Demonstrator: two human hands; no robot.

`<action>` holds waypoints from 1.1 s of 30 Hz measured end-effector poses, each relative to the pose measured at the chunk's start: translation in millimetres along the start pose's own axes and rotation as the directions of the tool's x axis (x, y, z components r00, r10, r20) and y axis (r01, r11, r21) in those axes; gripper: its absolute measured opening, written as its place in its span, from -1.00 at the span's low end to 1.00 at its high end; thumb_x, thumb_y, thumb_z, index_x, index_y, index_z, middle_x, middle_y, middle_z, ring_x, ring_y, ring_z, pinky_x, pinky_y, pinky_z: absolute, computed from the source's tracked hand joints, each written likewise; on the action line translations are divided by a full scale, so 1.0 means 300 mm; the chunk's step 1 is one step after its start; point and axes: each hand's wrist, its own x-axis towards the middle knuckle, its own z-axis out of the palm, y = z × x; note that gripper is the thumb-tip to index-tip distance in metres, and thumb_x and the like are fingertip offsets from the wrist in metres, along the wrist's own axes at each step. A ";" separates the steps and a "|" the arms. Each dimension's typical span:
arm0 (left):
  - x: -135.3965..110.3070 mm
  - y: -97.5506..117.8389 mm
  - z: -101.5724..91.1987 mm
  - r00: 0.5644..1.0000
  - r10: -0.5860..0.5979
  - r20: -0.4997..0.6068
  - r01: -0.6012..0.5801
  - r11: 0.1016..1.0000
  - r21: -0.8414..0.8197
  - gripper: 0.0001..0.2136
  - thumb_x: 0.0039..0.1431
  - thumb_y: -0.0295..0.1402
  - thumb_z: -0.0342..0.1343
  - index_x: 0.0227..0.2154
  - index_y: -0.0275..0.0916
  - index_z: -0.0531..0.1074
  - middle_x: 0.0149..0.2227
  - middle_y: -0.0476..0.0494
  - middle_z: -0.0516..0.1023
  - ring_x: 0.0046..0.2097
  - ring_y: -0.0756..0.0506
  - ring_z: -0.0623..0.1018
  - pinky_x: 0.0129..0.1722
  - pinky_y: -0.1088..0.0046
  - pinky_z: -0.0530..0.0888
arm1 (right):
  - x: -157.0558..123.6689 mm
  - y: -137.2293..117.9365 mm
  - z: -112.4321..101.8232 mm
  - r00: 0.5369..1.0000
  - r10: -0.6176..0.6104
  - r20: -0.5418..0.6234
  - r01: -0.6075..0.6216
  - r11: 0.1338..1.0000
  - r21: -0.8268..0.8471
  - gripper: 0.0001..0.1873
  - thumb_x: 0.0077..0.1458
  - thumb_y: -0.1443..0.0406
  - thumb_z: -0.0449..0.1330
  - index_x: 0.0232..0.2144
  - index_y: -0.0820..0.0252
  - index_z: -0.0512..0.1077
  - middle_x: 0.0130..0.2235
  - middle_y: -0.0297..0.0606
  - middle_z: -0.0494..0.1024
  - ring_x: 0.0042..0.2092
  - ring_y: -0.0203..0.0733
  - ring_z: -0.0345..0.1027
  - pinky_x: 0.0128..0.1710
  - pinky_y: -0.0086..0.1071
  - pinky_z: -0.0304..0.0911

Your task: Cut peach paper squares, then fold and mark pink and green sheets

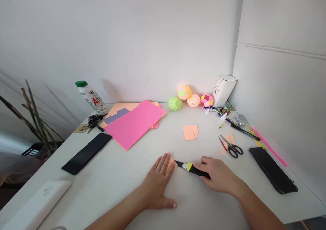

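My left hand (160,179) lies flat on the table, fingers stretched and thumb out, pressing a small piece of peach paper (171,165) that is partly hidden under the fingers. A black-and-yellow utility knife (196,170) is in my right hand (216,173), whose fingers wrap round the handle. Its dark blade points left and meets the right edge of the peach paper. Farther back, several small peach paper squares (190,133) lie in a loose pile.
Pink and other coloured sheets (137,125) lie back left, near a bottle (91,97), keys (95,119) and a black flat object (86,153). Paper polyhedra (175,103) line the wall. Scissors (233,148), a glue bottle (222,120), a marker (246,131) and a black pouch (273,170) lie right.
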 end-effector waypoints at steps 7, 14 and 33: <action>0.000 0.002 -0.001 0.999 -0.021 0.045 0.022 0.999 -0.029 0.13 -0.07 0.39 -0.11 0.34 -0.28 -0.45 0.34 -0.44 -0.54 0.33 -0.53 -0.26 0.26 -0.10 -0.07 | 0.027 -0.019 0.011 0.999 -0.028 -0.034 0.025 0.996 -0.083 -0.46 0.10 0.35 0.07 0.16 0.11 0.31 -0.20 -0.15 0.43 -0.19 -0.09 0.36 -0.26 -0.30 0.26; 0.001 0.002 -0.004 1.000 -0.012 0.013 0.012 0.999 -0.035 0.14 -0.07 0.38 -0.10 0.33 -0.28 -0.47 0.35 -0.42 -0.51 0.33 -0.55 -0.21 0.25 -0.12 -0.03 | 0.043 -0.035 0.028 0.998 -0.023 -0.065 0.014 0.991 -0.131 -0.47 0.10 0.37 0.05 0.16 0.14 0.31 -0.19 -0.12 0.43 -0.18 -0.08 0.34 -0.30 -0.32 0.24; 0.002 0.000 -0.009 0.999 -0.026 0.042 0.028 0.999 -0.032 0.11 -0.06 0.37 -0.09 0.34 -0.31 -0.36 0.36 -0.41 -0.45 0.34 -0.51 -0.20 0.26 -0.09 -0.05 | 0.080 -0.051 0.042 0.994 -0.043 -0.105 0.027 0.988 -0.154 -0.48 0.12 0.37 0.04 0.16 0.14 0.31 -0.19 -0.13 0.44 -0.18 -0.11 0.33 -0.32 -0.35 0.24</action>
